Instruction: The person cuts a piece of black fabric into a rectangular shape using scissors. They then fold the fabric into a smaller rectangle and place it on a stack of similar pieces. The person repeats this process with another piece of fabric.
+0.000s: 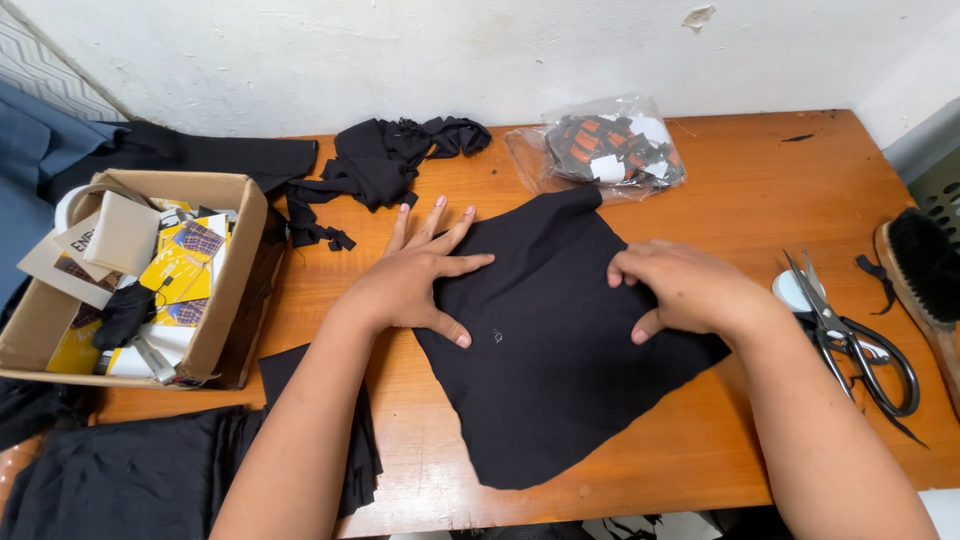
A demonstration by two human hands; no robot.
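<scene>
A black piece of cloth lies flat in the middle of the wooden table. My left hand rests palm down on the cloth's left edge, fingers spread wide. My right hand presses on the cloth's right side with the fingers curled under, and seems to pinch the fabric's edge. A small pale mark sits on the cloth between the hands.
A cardboard box of cards and scraps stands at the left. Black fabric scraps and a clear bag of orange and black items lie at the back. Scissors and a brush lie at the right. More black cloth hangs at the front left.
</scene>
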